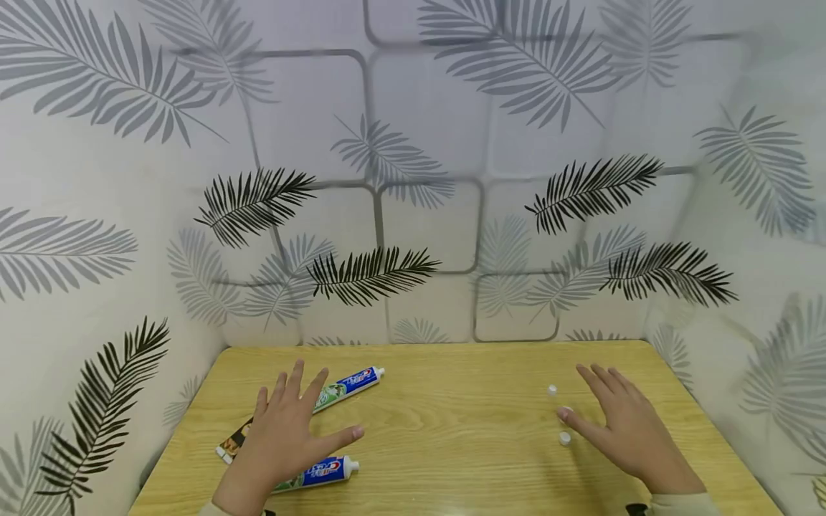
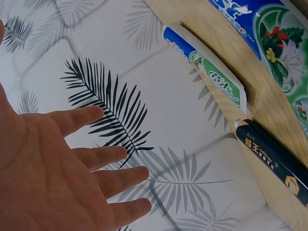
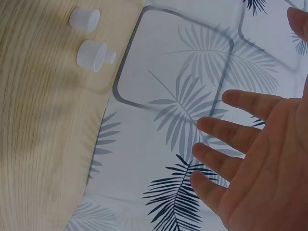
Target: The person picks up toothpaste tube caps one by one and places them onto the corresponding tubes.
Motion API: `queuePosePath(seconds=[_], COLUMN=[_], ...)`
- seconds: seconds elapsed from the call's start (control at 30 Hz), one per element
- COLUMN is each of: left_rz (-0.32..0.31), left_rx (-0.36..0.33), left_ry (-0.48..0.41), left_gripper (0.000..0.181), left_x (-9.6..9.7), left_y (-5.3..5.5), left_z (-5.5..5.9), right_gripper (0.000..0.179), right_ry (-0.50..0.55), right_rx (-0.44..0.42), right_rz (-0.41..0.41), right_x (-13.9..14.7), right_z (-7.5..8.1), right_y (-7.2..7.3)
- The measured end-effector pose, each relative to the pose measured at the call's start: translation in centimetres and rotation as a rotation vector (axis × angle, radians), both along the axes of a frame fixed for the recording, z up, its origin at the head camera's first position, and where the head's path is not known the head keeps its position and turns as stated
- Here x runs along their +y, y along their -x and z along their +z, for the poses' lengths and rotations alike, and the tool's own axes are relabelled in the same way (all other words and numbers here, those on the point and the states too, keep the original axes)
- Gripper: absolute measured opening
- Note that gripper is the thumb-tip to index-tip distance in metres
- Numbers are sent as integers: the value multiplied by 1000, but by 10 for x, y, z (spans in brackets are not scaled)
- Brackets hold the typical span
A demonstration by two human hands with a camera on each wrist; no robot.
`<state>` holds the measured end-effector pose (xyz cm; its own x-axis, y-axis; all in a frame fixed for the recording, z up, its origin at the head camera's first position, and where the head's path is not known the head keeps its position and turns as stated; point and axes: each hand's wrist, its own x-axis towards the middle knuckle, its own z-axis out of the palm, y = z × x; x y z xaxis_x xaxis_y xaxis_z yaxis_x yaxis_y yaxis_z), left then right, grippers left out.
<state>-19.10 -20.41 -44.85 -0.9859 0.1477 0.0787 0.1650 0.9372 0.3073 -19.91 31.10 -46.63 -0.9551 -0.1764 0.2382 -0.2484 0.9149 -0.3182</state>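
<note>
A wood-grained tabletop [image 1: 445, 437] is backed by a pale covering [image 1: 426, 229] printed with grey and black leaves. On the left side, the tubes are partly blocked from the head view by the left hand [image 1: 284, 433] – its fingers are spread and nothing is gripped. The right hand [image 1: 629, 430] is held with fingers extended, also without a grip, just beside three white caps [image 1: 565, 438]; the middle one is partly hidden by the thumb. The far tube [image 1: 355, 384] and the near tube [image 1: 325, 470] are coloured blue and green, each ending in a white nozzle; the dark tube [image 2: 274, 159] is marked with gold lettering.
</note>
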Motion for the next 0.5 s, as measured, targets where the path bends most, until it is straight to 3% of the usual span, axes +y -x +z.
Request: queuePosePath(seconds=[0.5], left_rz=[0], left_rx=[-3], left_ry=[-25], left_gripper=[114], left_x=[-5], left_y=[-2], left_z=[-3], right_gripper=[80], right_ry=[-41], right_rx=[-24], right_rz=[-5], right_x=[-2], right_z=[-6], right_y=[5])
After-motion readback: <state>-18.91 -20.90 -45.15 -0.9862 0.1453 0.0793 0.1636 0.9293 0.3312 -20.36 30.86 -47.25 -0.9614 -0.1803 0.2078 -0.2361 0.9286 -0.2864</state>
